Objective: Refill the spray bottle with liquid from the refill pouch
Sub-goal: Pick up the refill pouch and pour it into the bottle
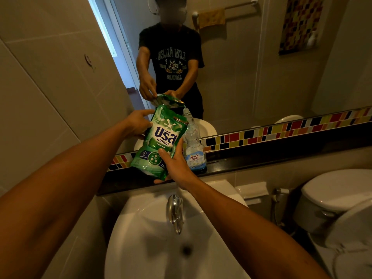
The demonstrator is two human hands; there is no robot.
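Observation:
A green refill pouch [161, 139] with white lettering is held in the air above the dark ledge [261, 158], tilted with its top corner leaning right. My left hand [138, 122] grips its upper left edge. My right hand [175, 166] supports its lower right side and bottom. Just behind the pouch stands a clear bottle [194, 150] on the ledge, with a blue label and a little blue liquid at its base. Its neck sits right by the pouch's top corner; whether liquid flows I cannot tell.
A white basin [141, 238] with a chrome tap [174, 212] lies below my arms. A mirror [251, 67] fills the wall above the ledge, over a coloured tile strip [281, 129]. A white toilet tank [338, 194] stands at the right.

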